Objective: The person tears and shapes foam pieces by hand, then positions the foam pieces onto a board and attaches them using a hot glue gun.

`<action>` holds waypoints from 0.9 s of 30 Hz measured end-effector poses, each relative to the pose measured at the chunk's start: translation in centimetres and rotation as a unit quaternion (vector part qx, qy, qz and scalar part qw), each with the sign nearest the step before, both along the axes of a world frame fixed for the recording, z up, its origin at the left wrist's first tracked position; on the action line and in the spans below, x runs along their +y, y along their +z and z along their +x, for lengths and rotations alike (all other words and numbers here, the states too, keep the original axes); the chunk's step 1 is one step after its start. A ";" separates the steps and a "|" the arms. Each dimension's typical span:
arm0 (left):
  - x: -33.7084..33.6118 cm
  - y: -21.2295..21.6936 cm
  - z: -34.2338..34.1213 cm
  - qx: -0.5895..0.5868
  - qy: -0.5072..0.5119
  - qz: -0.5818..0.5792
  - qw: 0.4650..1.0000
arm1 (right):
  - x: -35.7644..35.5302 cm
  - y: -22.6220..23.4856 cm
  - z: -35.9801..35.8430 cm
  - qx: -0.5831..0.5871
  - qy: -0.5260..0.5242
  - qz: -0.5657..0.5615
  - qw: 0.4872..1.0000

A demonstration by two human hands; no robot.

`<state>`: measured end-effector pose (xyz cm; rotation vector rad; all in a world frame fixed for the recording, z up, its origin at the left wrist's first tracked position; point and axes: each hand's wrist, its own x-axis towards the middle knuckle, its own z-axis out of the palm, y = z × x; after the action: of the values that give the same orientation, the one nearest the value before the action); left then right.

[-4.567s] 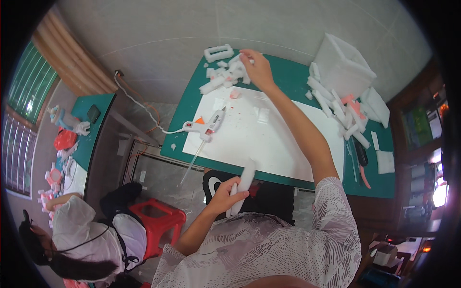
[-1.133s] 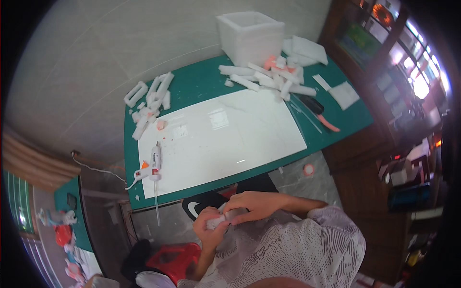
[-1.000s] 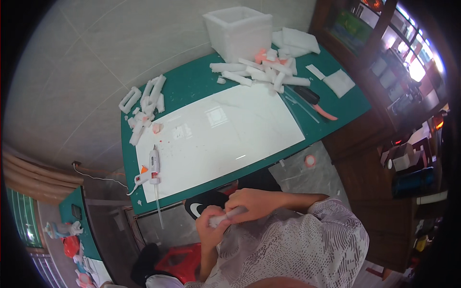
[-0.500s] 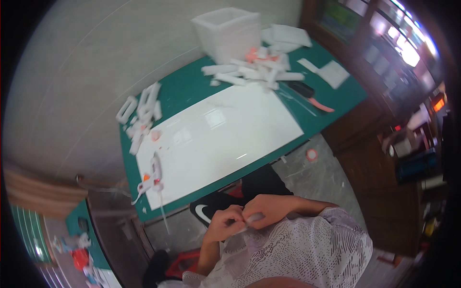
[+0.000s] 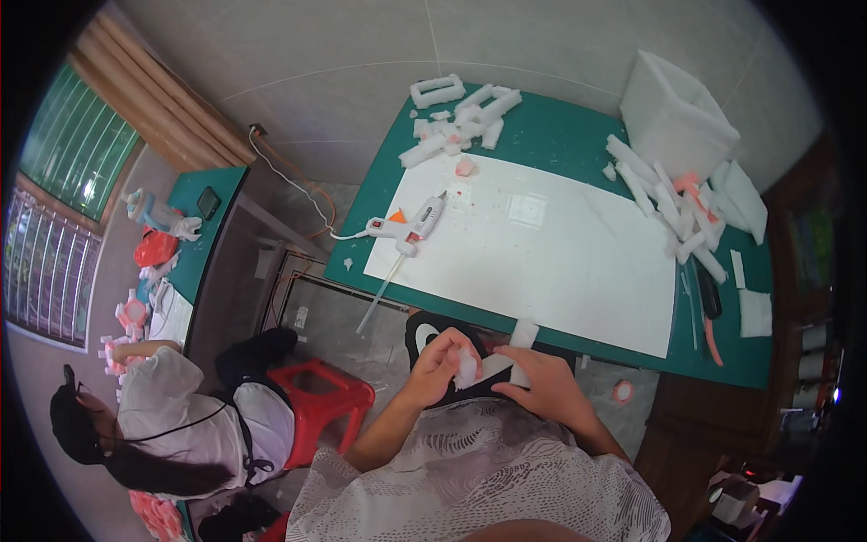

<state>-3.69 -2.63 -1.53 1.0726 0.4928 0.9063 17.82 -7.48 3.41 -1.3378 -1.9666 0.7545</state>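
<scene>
My left hand (image 5: 437,363) and my right hand (image 5: 540,383) meet in front of my chest, below the near edge of the green table (image 5: 542,135). My right hand grips a white foam stick (image 5: 518,347) that points up toward the table edge. My left hand pinches a smaller white foam piece (image 5: 468,369) held against the stick. On the table lies a large white sheet (image 5: 578,262), with a white glue gun (image 5: 411,226) at its left end.
Piles of white foam sticks lie at the far left (image 5: 461,117) and at the right (image 5: 673,212), beside a white foam box (image 5: 673,113). A red stool (image 5: 316,406) stands at my left. Another person (image 5: 172,434) sits lower left by a second green table (image 5: 203,230).
The view has swung, so the table now sits straight ahead. My hands stay together at my chest; the left one now pinches a small foam piece against the stick.
</scene>
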 end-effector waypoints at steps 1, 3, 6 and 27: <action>0.0 0.1 0.1 0.005 -0.005 -0.001 1.000 | -0.2 -0.4 0.1 -0.001 0.003 -0.001 1.000; 0.1 0.1 0.6 0.010 -0.013 -0.004 1.000 | -0.5 -1.0 0.3 -0.090 -0.024 0.032 0.995; 1.2 0.4 1.4 -0.025 -0.082 -0.020 0.996 | -0.7 -0.3 0.7 -0.094 -0.049 0.090 0.990; 1.9 2.7 0.1 0.243 -0.059 0.236 0.939 | -1.1 -1.6 3.3 0.284 -0.040 -0.188 0.940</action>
<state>-3.58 -0.70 1.17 1.7683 0.6229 0.6599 21.13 -8.56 1.82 -1.2149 -1.3438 1.3520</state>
